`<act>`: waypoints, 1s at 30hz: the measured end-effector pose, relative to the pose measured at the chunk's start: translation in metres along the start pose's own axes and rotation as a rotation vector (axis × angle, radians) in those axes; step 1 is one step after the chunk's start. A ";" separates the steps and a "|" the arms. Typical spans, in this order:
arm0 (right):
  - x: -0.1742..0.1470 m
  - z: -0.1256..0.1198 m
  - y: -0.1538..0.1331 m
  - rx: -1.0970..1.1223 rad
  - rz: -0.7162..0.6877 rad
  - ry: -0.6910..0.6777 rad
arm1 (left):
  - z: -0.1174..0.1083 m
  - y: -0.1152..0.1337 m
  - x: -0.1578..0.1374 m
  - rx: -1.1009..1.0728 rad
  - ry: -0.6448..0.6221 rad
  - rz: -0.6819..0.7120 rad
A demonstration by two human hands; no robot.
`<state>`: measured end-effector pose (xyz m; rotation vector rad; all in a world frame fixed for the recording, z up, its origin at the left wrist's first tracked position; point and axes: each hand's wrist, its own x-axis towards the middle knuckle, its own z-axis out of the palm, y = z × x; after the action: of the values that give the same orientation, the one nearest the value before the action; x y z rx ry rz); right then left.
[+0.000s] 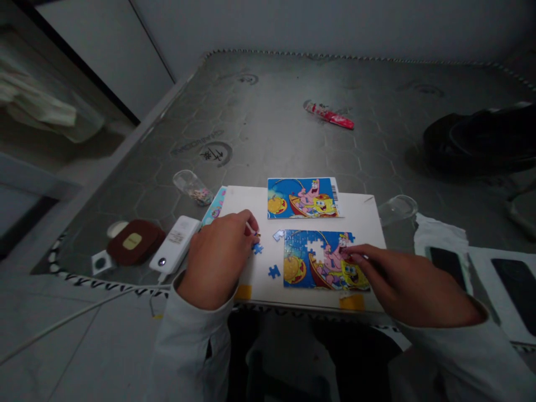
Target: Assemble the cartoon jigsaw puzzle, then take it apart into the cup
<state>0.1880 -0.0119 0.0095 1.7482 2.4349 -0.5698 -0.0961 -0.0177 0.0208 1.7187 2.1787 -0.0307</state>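
A partly assembled jigsaw puzzle [295, 245] with blue, pink and yellow cartoon figures lies on a white board [247, 201]. A gap shows in its upper middle, and its upper right edge is uneven. My right hand [406, 282] is closed in a pinch over the puzzle's right side; the fingers hide what is between them. At the board's left, my left hand [220, 254] pinches a small puzzle piece [255, 234]. Near those fingertips lie a loose blue piece [258, 249], another blue piece [273, 272] and a paler piece [278, 235]. Behind the puzzle is a matching picture card [299, 198].
At left are a clear cup [192, 187] holding small bits, a white power bank [175, 245] with a cable, and a brown case [136, 242]. At right lie a clear cup [397, 210] and a phone [447, 265]. A red wrapper [330, 115] lies farther back.
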 end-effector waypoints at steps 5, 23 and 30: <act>0.006 0.005 0.001 -0.015 0.019 0.111 | 0.001 -0.004 -0.001 0.023 0.018 0.026; 0.015 0.020 -0.054 -0.116 0.015 0.107 | -0.001 -0.013 -0.002 0.023 0.018 0.052; 0.017 0.018 -0.048 -0.125 -0.077 0.026 | -0.002 -0.013 -0.001 0.065 -0.004 0.074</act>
<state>0.1354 -0.0162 -0.0004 1.6308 2.5048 -0.3951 -0.1090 -0.0220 0.0206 1.8322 2.1318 -0.0870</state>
